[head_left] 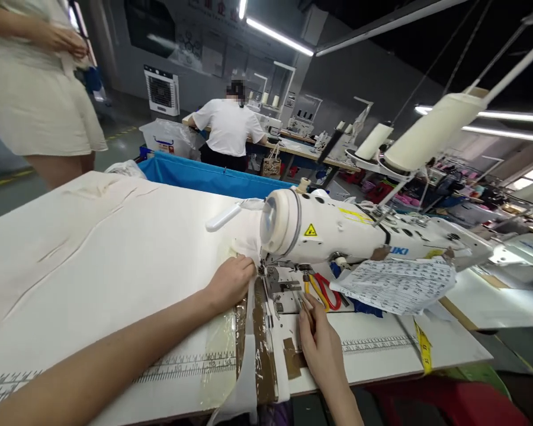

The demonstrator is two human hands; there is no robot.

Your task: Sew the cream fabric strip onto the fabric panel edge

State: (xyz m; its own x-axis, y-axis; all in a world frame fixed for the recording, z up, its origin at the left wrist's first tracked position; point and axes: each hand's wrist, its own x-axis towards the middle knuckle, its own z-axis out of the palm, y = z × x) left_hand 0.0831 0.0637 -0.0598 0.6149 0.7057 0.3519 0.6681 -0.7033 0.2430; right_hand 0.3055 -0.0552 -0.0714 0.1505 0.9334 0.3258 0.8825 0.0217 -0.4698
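A white sewing machine [333, 228] stands in front of me. Close by its needle, my left hand [231, 283] is closed, its fingertips pressing on a white fabric strip [249, 355]. That strip runs down over the table's front edge. Right of the needle plate, my right hand [322, 340] is wrapped round a slim metal tool like tweezers [310, 315], mostly hidden by the fingers. Scissors with red and yellow handles [331, 293] lie under the machine arm, just beyond this hand. Brown tape [264, 367] covers the tabletop beside the strip.
Thin pale fabric [71, 236] spreads over the left of the white table [173, 260]. A white-handled tool [223, 218] lies behind the needle. A printed sheet [395, 285] hangs off the machine. Beyond are a blue fabric bin [204, 174], a seated person [231, 130] and a standing person [39, 89].
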